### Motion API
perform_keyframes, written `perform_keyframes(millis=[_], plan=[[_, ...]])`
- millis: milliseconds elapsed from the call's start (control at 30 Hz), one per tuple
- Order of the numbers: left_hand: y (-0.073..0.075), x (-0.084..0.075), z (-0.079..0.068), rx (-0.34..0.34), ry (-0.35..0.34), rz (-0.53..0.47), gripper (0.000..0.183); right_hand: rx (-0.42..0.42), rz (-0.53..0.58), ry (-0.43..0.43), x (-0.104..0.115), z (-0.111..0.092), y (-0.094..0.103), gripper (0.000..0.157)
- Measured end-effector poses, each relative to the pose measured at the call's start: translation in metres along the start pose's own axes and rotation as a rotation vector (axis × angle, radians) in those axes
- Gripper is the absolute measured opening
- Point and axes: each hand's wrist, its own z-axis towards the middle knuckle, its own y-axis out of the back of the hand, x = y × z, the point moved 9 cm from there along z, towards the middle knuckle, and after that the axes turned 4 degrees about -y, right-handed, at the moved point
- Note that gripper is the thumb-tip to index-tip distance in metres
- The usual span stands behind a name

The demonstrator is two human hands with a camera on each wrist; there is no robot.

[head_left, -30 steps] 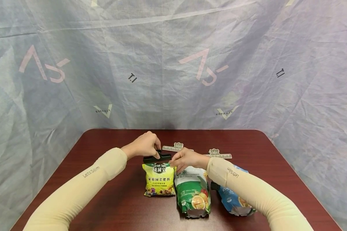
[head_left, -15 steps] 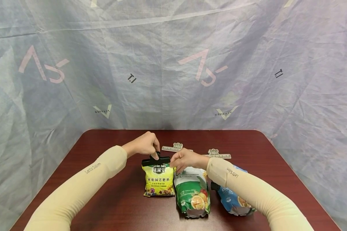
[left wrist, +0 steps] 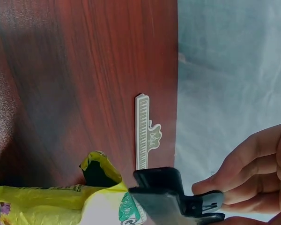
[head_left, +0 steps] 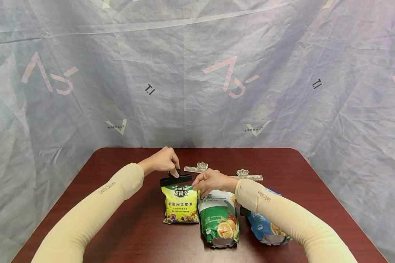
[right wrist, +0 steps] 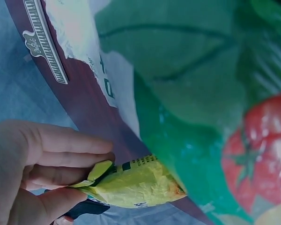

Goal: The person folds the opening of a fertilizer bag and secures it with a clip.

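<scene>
My left hand [head_left: 162, 159] pinches the handles of a black bag clip [head_left: 166, 181] between thumb and fingers. The clip sits slightly tilted just above the top edge of a small yellow fertilizer bag [head_left: 181, 207]. In the left wrist view, the bag's top corner gapes and the clip [left wrist: 160, 180] overlaps its edge; whether they touch I cannot tell. My right hand [head_left: 215, 180] pinches the bag's upper right corner, as the right wrist view confirms with the yellow bag [right wrist: 136, 186] between thumb and fingers. The bag stands on the table, printed side facing me.
A green and white pouch [head_left: 218, 221] stands right beside the yellow bag. A blue pouch [head_left: 262, 226] is partly hidden behind my right forearm, a black piece [head_left: 245, 211] at its left. Two pale keyboard-patterned clips, one left [head_left: 200, 167] and one right [head_left: 247, 176], lie farther back.
The black clip came down over the yellow bag's top edge, then rose and shifted slightly left with my left hand. My right hand stays at the bag's corner.
</scene>
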Motion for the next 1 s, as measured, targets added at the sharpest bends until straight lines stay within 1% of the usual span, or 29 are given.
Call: perform_keyframes(millis=[200,433,633,767,900,1000], plan=[[-0.006,0.006,0.002,0.052,0.038,-0.041,0.009,-0.003,0.0,-0.002,-0.001,0.002,0.001,0.018],[-0.012,0.01,0.003,0.084,0.059,-0.046,0.009,0.006,0.005,0.007,0.001,0.002,-0.002,0.015],[-0.014,0.012,0.002,0.096,0.077,-0.087,0.009,0.004,0.01,0.013,0.002,0.002,-0.003,0.012],[-0.016,0.013,0.002,0.111,0.082,-0.096,0.009,-0.005,0.049,0.023,0.002,0.004,-0.004,0.012],[-0.02,0.014,0.001,0.131,0.089,-0.112,0.008,-0.009,0.101,0.02,0.001,0.003,-0.005,0.017],[-0.022,0.015,0.0,0.138,0.096,-0.129,0.007,-0.008,0.11,0.019,0.002,0.002,-0.006,0.019]])
